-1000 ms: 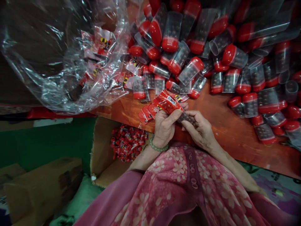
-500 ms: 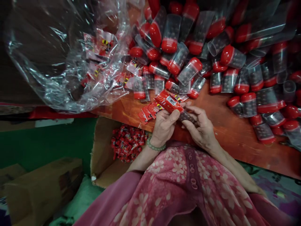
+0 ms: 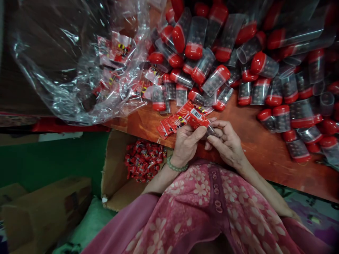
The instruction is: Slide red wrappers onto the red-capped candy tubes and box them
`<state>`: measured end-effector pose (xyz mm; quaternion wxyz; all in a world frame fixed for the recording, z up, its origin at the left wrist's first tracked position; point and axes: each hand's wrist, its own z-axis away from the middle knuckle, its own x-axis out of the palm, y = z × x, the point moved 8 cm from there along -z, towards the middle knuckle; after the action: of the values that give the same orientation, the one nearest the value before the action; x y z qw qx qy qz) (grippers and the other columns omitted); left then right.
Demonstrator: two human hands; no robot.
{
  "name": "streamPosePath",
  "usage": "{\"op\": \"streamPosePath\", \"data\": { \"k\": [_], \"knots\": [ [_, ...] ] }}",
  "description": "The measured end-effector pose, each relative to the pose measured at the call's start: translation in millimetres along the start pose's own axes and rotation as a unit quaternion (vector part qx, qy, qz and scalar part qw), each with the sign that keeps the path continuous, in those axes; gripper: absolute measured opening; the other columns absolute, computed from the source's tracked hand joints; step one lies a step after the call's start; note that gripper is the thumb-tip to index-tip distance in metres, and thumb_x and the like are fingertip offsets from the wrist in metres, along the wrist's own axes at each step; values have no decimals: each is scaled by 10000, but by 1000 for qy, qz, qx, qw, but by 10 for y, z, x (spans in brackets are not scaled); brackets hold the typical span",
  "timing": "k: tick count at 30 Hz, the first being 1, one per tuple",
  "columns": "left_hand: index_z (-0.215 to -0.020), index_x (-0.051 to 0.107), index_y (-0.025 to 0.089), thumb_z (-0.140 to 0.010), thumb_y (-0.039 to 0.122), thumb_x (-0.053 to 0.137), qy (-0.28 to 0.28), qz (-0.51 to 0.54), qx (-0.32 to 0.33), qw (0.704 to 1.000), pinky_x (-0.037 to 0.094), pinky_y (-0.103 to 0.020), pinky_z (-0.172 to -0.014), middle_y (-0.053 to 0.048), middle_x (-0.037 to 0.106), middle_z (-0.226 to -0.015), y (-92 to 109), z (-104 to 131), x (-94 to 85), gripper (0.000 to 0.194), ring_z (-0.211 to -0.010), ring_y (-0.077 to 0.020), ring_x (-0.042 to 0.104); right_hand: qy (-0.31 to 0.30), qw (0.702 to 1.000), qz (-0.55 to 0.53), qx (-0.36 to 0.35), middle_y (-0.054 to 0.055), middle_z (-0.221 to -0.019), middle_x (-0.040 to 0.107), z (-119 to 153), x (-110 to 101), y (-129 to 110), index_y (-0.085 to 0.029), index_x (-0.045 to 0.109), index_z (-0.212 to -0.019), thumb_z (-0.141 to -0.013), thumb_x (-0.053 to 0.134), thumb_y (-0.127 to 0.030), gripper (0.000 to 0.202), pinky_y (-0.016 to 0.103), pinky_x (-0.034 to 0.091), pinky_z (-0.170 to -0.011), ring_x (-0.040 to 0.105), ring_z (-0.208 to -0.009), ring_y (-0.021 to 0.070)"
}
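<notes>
My left hand [image 3: 186,143], with a green bead bracelet at the wrist, pinches a red printed packet [image 3: 195,114] between thumb and fingers. My right hand [image 3: 225,141] has its fingers closed on the clear end of a tube [image 3: 210,131] with dark contents. The tube's other end is covered by the red packet. Flat red packets [image 3: 166,126] lie fanned on the red-brown table [image 3: 249,141], just left of and beyond my left hand. Many clear tubes with red caps [image 3: 215,80] are heaped beyond both hands.
A clear plastic bag [image 3: 79,77] with printed packets lies at the upper left. Below the table edge, an open cardboard box [image 3: 113,169] holds many small red packed items [image 3: 144,160]. Another cardboard box [image 3: 50,211] and a pale green sack [image 3: 90,225] are at the lower left.
The red packet now covers more of the tube, and less of the tube shows. My left thumb has shifted slightly right. My right fingers have drawn closer around the tube's end.
</notes>
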<state>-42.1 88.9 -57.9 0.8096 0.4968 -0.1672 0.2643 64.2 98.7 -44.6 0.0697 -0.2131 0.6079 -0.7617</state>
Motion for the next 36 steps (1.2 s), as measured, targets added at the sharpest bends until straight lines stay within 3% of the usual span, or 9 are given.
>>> {"op": "streamPosePath", "data": {
  "k": [3,7,12,15,18,23,26,31,36],
  "knots": [
    [-843,765,162,-701,539,889,21,-2,24,999,593,-287,-633,-88,812,-954,74,9,-47,421,-645,-152,714,-7,1000,-18,3,-78,-731,650,-26,39,-8,-259,508,-1124,-970,666,-425,276,195,526,-540,618,-537,77],
    [-854,769,186,-637,566,919,38,13,69,997,623,-364,-891,-68,805,-908,179,-38,-82,462,-913,-232,776,18,991,128,-36,-11,-910,718,-40,20,-64,-256,534,-1168,-972,662,-407,278,245,577,-629,691,-664,109],
    [-830,801,193,-633,530,926,47,25,43,998,629,-386,-892,-59,802,-845,108,-109,-131,410,-888,-245,778,51,960,261,-89,48,-1038,753,-27,-39,-141,-252,561,-1150,-959,667,-411,270,288,592,-679,748,-791,166],
    [-862,819,186,-670,493,913,23,16,35,999,625,-340,-831,-79,813,-917,102,-109,-107,374,-876,-228,771,24,972,226,-59,-10,-861,724,-42,-35,-119,-250,549,-1120,-974,650,-395,229,258,562,-632,709,-666,131],
    [-865,816,165,-701,461,895,-12,5,11,1000,599,-285,-669,-106,811,-1003,102,-93,-33,348,-772,-193,746,-13,990,137,5,-70,-712,650,-56,-7,-52,-249,519,-1101,-994,623,-393,208,231,525,-577,647,-557,100],
    [-901,803,143,-713,490,872,-24,-3,-10,1000,508,-245,-485,-115,801,-1008,77,-57,19,401,-529,-100,605,-2,999,31,28,-60,-793,670,-62,2,-11,-253,507,-1081,-954,690,-408,271,218,539,-556,630,-549,77],
    [-950,799,139,-708,504,871,-27,-8,-19,999,538,-251,-546,-121,800,-1023,30,-28,12,444,-646,-143,676,21,999,-9,23,-10,-1042,709,-68,-14,16,-259,489,-1056,-904,751,-419,342,213,571,-551,653,-578,58],
    [-1004,779,176,-704,646,837,-10,36,8,999,619,-329,-739,-132,787,-1149,48,18,-13,561,-1035,-281,748,1,1000,-14,10,-81,-750,667,-72,33,-1,-260,463,-1043,-917,728,-452,351,202,571,-558,668,-549,79],
    [-998,759,196,-706,648,844,31,52,7,998,629,-372,-864,-105,806,-1083,-9,122,2,544,-1146,-304,733,5,998,56,-1,-52,-790,709,8,26,-51,-270,445,-1008,-854,766,-565,463,249,580,-574,685,-574,112]
  ]
}}
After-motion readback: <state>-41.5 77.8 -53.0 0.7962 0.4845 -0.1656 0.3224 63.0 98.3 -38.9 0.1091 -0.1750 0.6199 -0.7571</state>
